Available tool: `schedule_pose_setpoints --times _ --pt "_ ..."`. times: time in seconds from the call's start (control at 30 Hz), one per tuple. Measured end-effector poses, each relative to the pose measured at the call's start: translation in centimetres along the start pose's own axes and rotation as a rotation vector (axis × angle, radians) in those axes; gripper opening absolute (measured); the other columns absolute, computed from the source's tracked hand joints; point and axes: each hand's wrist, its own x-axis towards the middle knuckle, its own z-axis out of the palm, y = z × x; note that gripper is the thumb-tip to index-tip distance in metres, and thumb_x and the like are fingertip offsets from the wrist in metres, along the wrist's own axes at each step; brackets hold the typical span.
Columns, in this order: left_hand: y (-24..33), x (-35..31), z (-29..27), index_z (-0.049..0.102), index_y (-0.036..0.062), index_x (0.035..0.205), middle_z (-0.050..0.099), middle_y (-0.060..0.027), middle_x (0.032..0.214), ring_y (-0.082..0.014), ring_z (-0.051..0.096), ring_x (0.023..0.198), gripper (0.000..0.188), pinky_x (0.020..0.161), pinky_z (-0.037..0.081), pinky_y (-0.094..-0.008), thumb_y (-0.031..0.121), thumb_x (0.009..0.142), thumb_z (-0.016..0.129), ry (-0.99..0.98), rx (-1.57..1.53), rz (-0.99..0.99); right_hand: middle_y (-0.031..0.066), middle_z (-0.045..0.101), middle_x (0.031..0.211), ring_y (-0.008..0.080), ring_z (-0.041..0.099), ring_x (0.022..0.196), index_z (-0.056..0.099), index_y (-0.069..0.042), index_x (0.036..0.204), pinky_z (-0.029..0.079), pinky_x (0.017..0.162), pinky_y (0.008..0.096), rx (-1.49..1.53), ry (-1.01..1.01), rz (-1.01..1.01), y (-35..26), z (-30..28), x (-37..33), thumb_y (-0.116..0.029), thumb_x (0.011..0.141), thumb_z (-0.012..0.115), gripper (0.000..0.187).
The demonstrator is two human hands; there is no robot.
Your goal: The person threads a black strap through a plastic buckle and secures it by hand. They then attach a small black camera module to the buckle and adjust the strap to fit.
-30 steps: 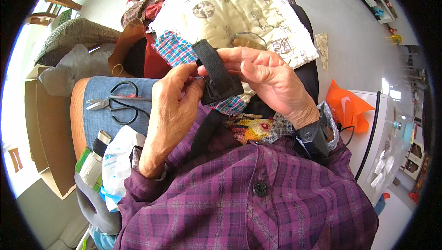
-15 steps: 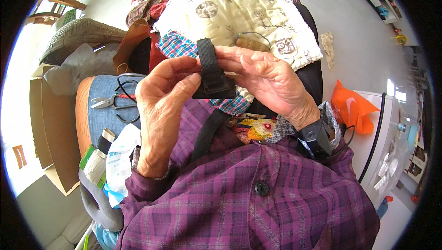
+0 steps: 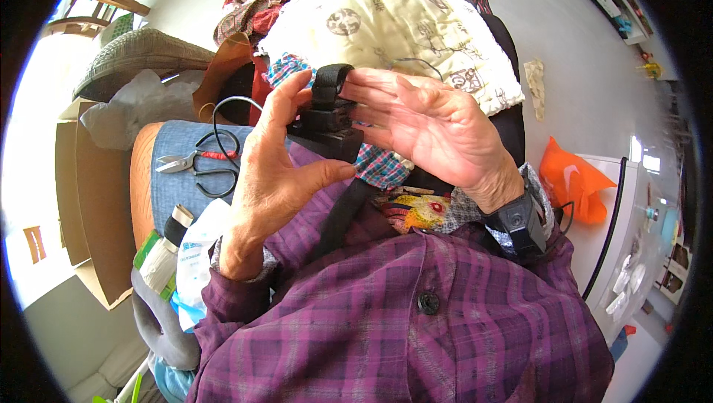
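Note:
A black strapped box [image 3: 327, 139] is held up in front of my chest, its webbing strap [image 3: 332, 80] looped above it. My left hand [image 3: 271, 161] grips it, thumb along the lower edge and fingers on the far side. Close against the strap is my right hand [image 3: 445, 124], palm showing, its fingers stretched out flat. The right fingertips are partly hidden behind the strap, so I cannot tell how firmly they touch it. Around my right wrist sits a similar black box [image 3: 518, 225].
Scissors with a red-wrapped handle [image 3: 200, 163] lie on blue denim [image 3: 167, 195] at my left. Beyond my hands is a cream printed quilted cloth [image 3: 401, 24]. A cardboard box [image 3: 100, 217] stands far left; an orange bag [image 3: 572, 184] lies at the right.
The strapped box has tilted and shifted slightly left. My left thumb has moved from the strap down to the box's lower edge, and my right palm has turned more into view.

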Motion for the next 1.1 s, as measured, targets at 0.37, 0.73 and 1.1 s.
schedule_pose_setpoints --times 0.37,0.73,1.1 --pt "-1.8 -0.6 -1.1 0.032 -0.0038 0.144 0.06 -0.0172 0.119 -0.0236 0.056 0.115 0.114 0.104 0.037 -0.0364 0.015 0.05 0.094 0.162 -0.598 -0.035 0.0248 0.057 0.12 0.0308 0.061 0.107 0.045 0.011 0.126 0.048 0.098 0.0409 -0.161 -0.042 0.002 -1.5 2.0 -1.3 -0.021 0.096 0.055 0.045" --pt "-1.9 -0.4 -1.2 0.032 -0.0077 0.143 0.061 -0.0279 0.115 -0.0312 0.062 0.107 0.106 0.099 0.044 -0.0379 0.019 0.054 0.083 0.092 -0.839 -0.091 0.0126 0.068 0.104 0.0186 0.066 0.096 0.059 0.004 0.117 0.05 0.089 0.032 -0.612 0.067 0.073 -1.2 -1.1 1.3 -0.027 0.096 0.056 0.037" --pt "-2.3 0.0 -1.6 0.033 -0.0129 0.139 0.061 -0.027 0.115 -0.0298 0.062 0.105 0.101 0.098 0.043 -0.0315 0.022 0.052 0.071 -0.058 -0.942 -0.18 0.0094 0.067 0.09 0.0173 0.063 0.081 0.064 0.004 0.103 0.048 0.081 0.0295 -0.19 -0.049 0.097 1.1 -1.9 1.9 -0.022 0.096 0.055 0.028"
